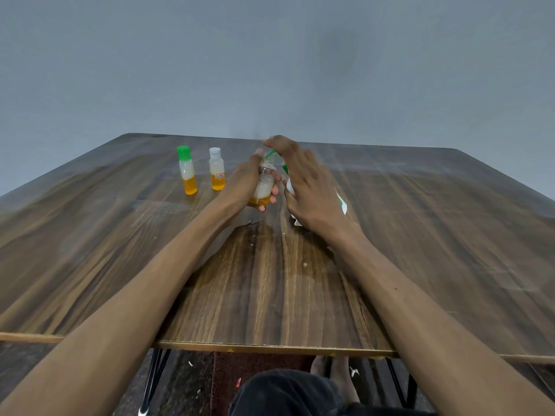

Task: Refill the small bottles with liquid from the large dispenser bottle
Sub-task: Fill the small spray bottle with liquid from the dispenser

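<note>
My left hand [244,183] grips a small clear bottle [263,187] without a cap, tilted slightly, with orange liquid at the bottom and white foam above it. My right hand [306,181] covers the large white dispenser bottle [342,205], fingers pressing on its green pump head [271,154]. The green nozzle points at the small bottle's mouth. Most of the dispenser is hidden behind my right hand. Two more small bottles stand to the left: one with a green cap [186,171] and one with a white cap [216,169], both holding orange liquid under a white layer.
The wooden table [270,280] runs to a grey wall behind. Its near edge lies across the bottom of the view, with black metal legs, a dark floor, a bare foot and a dark-clothed knee below it.
</note>
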